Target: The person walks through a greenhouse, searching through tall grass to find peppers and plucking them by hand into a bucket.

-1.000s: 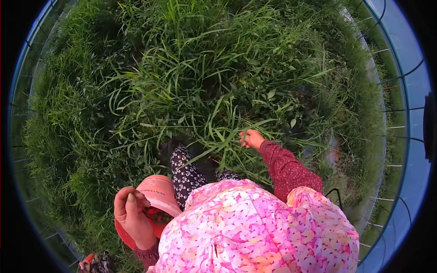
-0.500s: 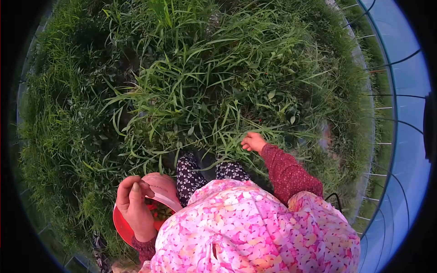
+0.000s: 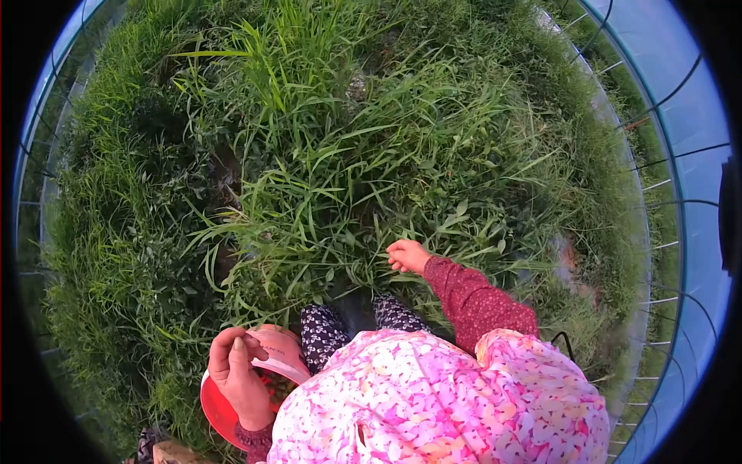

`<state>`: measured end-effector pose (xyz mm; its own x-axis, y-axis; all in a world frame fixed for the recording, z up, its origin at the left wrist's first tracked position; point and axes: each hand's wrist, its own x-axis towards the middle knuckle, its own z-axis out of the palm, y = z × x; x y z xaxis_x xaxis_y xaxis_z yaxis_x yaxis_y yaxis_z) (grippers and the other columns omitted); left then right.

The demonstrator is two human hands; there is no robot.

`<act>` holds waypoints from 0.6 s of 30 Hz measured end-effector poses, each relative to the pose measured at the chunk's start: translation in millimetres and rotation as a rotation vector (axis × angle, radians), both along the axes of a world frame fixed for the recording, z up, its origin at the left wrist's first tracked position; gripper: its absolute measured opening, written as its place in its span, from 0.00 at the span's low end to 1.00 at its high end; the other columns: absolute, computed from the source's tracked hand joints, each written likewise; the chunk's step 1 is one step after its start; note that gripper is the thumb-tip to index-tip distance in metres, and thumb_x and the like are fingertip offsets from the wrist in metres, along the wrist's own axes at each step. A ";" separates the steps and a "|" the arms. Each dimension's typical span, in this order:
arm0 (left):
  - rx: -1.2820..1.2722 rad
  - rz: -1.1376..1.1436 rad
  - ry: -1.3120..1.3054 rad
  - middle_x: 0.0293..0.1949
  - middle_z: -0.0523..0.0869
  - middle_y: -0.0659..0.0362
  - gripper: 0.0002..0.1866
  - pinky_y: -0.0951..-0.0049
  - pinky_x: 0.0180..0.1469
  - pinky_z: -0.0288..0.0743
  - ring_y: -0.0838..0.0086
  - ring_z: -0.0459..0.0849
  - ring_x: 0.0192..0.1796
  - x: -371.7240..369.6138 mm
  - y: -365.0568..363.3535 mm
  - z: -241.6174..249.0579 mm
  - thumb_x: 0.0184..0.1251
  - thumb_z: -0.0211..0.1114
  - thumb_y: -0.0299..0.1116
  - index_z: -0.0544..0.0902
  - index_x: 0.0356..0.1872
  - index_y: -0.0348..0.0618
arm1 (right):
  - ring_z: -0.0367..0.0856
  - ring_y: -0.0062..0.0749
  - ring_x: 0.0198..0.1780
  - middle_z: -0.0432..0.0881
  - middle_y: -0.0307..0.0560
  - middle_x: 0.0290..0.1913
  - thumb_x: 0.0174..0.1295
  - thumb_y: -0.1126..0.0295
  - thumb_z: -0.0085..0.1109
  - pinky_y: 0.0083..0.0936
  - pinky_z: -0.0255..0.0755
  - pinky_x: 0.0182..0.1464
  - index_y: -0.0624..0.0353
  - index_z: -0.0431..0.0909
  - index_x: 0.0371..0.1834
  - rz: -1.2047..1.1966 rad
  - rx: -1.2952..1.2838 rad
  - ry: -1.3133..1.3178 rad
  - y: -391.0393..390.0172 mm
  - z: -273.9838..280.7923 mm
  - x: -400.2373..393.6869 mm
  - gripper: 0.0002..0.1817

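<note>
My right hand (image 3: 408,256), in a dark red patterned sleeve, reaches over the tall green grass (image 3: 332,185). Its fingers are closed at the grass blades, and whatever lies inside them is hidden. My left hand (image 3: 238,370) is held above a red and pink bucket (image 3: 219,411), fingers curled over toward the thumb. I cannot see whether anything small is between them. Red and green pieces, too small to name, show inside the bucket, partly covered by my hand and wrist.
Dense grass and broad-leaved plants surround my legs (image 3: 325,336). A pink floral garment (image 3: 440,394) covers my front. Dark patterned cloth and a tan object (image 3: 174,454) show at the lower left. Curved hoops and bluish sheeting (image 3: 703,193) rise along the right side.
The view has shifted, so the plants appear lower in it. My right hand has moved left and a little forward over the grass. My left hand stays curled above the bucket.
</note>
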<state>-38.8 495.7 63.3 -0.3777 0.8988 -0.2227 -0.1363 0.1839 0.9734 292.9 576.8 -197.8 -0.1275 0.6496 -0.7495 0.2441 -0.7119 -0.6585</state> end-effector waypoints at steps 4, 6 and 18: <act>0.008 -0.083 -0.039 0.27 0.78 0.60 0.07 0.81 0.29 0.69 0.80 0.74 0.25 47.6 25.2 -14.5 0.63 0.51 0.25 0.75 0.38 0.34 | 0.76 0.21 0.29 0.78 0.42 0.33 0.59 0.67 0.47 0.17 0.69 0.26 0.60 0.71 0.46 -0.054 0.004 0.010 3.0 -19.8 36.6 0.14; -0.007 -0.160 -0.035 0.26 0.78 0.60 0.06 0.82 0.28 0.69 0.80 0.74 0.24 71.7 41.1 -17.6 0.62 0.51 0.25 0.75 0.37 0.35 | 0.77 0.21 0.29 0.78 0.42 0.33 0.58 0.68 0.47 0.17 0.69 0.26 0.60 0.71 0.46 -0.127 -0.013 0.016 -8.8 -24.9 71.0 0.14; -0.027 -0.267 0.048 0.26 0.78 0.59 0.06 0.83 0.26 0.70 0.81 0.74 0.23 189.1 101.2 0.9 0.62 0.52 0.25 0.76 0.37 0.36 | 0.79 0.29 0.29 0.79 0.48 0.34 0.60 0.67 0.47 0.20 0.72 0.26 0.60 0.70 0.48 -0.590 -0.212 -0.158 -99.5 -58.3 268.1 0.14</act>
<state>150.2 596.9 64.2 -0.1387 0.9619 -0.2356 -0.0335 0.2332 0.9718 561.0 477.3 -256.1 0.3276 0.4127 -0.8499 -0.1454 -0.8668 -0.4770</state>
